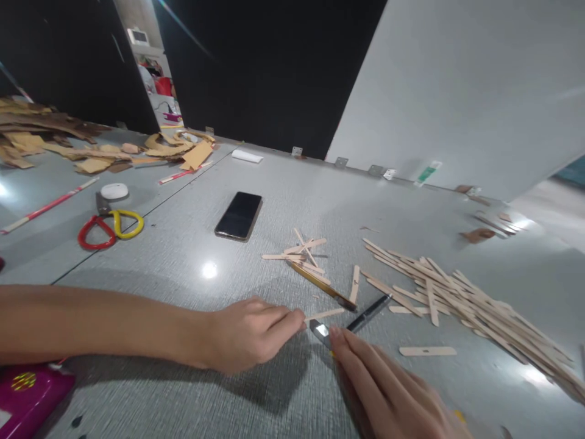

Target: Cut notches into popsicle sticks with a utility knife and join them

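My left hand (258, 332) pinches one end of a wooden craft stick (325, 314), whose free end points right. Opposite it, my right hand (388, 384) is closed around a cutter knife (321, 333). Its metal tip shows just below the stick, with bits of yellow beside my fingers; most of the body is hidden under the hand. Whether blade and stick touch, I cannot tell. Just beyond lie a black pen (370, 312), a narrow gold-coloured strip with a dark end (320, 285) and a small heap of short stick pieces (304, 253).
A large pile of craft sticks (475, 305) spreads at right, with a single marked stick (428, 351) nearer me. A phone (239, 216), scissors (109, 225) and a magenta object (34, 396) are on the left side. Torn cardboard (105, 149) lies at the back left.
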Tool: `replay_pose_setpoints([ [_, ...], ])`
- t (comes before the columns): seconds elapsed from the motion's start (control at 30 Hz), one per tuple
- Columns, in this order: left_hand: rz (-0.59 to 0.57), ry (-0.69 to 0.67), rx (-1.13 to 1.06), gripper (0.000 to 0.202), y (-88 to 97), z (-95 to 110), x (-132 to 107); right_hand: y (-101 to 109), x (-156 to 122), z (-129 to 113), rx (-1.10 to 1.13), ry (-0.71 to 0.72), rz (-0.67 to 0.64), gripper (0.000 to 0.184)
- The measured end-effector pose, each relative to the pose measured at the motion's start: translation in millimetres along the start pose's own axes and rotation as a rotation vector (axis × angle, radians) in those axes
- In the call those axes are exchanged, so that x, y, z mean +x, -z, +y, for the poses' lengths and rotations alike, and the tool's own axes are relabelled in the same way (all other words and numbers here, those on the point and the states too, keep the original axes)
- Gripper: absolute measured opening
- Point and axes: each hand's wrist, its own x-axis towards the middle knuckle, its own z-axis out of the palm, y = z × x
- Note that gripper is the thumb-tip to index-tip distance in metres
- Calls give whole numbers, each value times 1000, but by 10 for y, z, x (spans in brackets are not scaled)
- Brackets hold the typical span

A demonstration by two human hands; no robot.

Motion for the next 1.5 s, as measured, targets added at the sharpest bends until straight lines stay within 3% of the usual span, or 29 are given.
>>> replay_pose_setpoints([
  [0.2,-12,382,-488,33,59,-48,153,168,230,69,161,-164,-106,37],
  [0.33,-61,474,-597,35,144,-79,236,269,289,105,222,-200,-127,34],
  [0.57,-117,483,-694,38,167,-87,225,271,277,129,222,-154,-62,31],
  [0.73,-147,560,-791,42,184,-110,241,343,321,109,150,-98,-32,34],
  [0.93,-188,609,-897,42,207,-145,265,368,304,127,163,-61,-78,35],
  [1.1,-218,649,-962,42,214,-163,267,345,302,184,279,-138,-146,30],
  [1.2,-199,609,-902,42,201,-153,257,328,303,196,318,-214,-160,24],
  [1.37,-97,425,-699,35,148,-92,238,358,344,87,323,-227,-148,23],
  [1.5,-140,381,-589,36,90,-38,227,348,357,-56,249,-255,-157,27],
])
